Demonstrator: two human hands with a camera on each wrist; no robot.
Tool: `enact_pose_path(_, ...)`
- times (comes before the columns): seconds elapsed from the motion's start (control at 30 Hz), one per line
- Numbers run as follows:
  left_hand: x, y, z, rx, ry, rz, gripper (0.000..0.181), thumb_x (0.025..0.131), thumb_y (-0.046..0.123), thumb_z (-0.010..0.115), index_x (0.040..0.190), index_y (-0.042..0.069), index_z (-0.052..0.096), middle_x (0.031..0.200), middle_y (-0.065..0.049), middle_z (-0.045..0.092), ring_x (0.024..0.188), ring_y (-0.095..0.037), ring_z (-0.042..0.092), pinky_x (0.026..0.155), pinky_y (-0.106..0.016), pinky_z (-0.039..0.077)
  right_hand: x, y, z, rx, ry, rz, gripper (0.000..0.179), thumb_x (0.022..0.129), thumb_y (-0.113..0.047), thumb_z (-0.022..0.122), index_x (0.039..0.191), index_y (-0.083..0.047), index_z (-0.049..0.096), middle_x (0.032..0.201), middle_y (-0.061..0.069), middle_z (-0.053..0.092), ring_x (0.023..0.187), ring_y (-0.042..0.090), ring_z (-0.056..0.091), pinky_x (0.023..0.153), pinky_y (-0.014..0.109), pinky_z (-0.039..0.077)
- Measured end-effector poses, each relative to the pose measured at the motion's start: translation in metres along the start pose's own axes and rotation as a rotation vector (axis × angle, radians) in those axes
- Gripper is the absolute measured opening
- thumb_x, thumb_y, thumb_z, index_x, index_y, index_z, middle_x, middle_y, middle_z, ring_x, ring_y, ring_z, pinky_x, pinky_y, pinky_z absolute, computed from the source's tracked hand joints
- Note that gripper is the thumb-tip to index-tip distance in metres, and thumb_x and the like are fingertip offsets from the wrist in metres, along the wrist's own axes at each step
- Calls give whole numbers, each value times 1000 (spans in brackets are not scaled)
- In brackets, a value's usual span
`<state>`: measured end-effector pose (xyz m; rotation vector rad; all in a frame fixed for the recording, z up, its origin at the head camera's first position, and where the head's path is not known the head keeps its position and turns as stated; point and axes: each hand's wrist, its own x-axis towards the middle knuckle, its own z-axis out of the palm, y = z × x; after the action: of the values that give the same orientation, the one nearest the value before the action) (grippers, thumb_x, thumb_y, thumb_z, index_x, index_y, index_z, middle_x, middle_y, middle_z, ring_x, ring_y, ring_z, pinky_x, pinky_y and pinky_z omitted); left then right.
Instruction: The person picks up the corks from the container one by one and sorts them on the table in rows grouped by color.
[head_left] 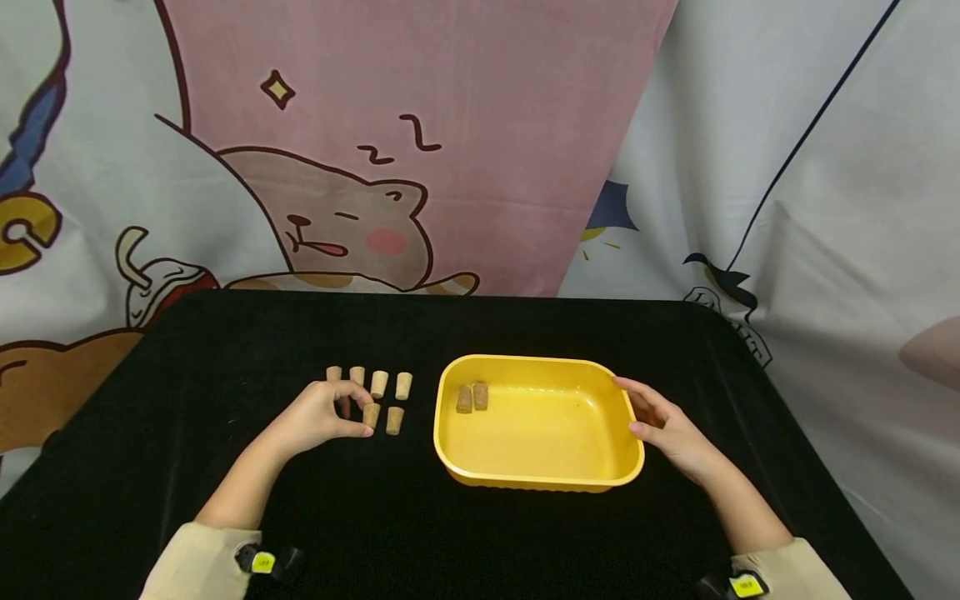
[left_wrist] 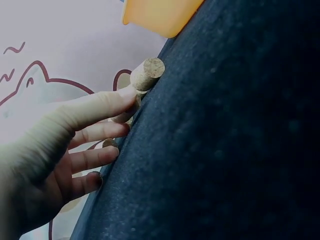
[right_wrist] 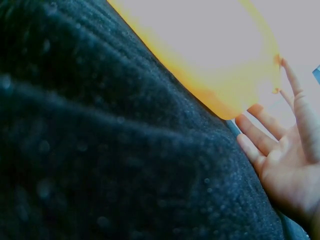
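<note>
Cork [head_left: 371, 417] pinched by left hand [head_left: 321, 417], other corks [head_left: 394, 421] beside, uncurled right hand [head_left: 672, 432] touching yellow tray [head_left: 540, 442]

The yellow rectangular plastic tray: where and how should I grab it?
Probably best pinched by the rim of its short right end, coming from the right. The yellow rectangular plastic tray has a raised edge there, the right hand touches it there, and the two brown cork stoppers inside sit toward the left.

black table [head_left: 450, 542]; behind it, curtain [head_left: 517, 150] with cartoon bear [head_left: 337, 200]
</note>
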<state>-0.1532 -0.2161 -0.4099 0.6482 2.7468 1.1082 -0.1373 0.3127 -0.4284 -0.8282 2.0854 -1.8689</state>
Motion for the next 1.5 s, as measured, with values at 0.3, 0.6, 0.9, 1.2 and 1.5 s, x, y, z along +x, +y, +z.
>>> enact_pose_path(0.3, 2, -3, 3, 16, 9, 10, 31, 70, 20, 84, 95, 18, 65, 89, 5, 59, 75, -15, 53, 60, -30, 47, 0, 0, -1, -7, 11, 10, 58, 96, -1, 48, 149, -3, 25, 146, 2, 41, 121, 20, 51, 89, 36, 49)
enact_pose_path(0.6, 2, -5, 3, 9, -3, 4, 33, 70, 22, 84, 95, 18, 64, 91, 5, 59, 75, -15, 53, 61, -31, 47, -1, 1, 0, 1, 7, 5, 57, 96, -1, 49, 148, -2, 26, 145, 0, 42, 122, 19, 50, 90, 36, 49)
enact_pose_path(0.9, -1, 1, -4, 38, 1, 8, 42, 70, 27, 84, 105, 12, 66, 97, 0, 56, 77, -15, 52, 62, -31, 47, 0, 2, -1, 19, -7, -9, 57, 96, -2, 48, 149, -3, 25, 146, 2, 41, 122, 21, 50, 90, 36, 48)
enact_pose_path(1.2, 1, 27, -8, 21, 107, 93, 47, 72, 29, 84, 110, 9, 66, 99, -2, 59, 78, -16, 53, 60, -30, 48, -1, 6, -3, -9, 5, 29, 58, 96, -2, 48, 149, -7, 26, 145, 2, 41, 120, 20, 52, 89, 37, 49)
enact_pose_path(1.5, 2, 59, -1, -53, 150, 183, 45, 74, 31, 82, 112, 14, 66, 102, -2, 62, 84, -23, 55, 74, -37, 40, -1, 5, -4, -19, 3, 35, 58, 96, -2, 48, 150, -7, 26, 145, 2, 41, 121, 19, 51, 89, 37, 49)
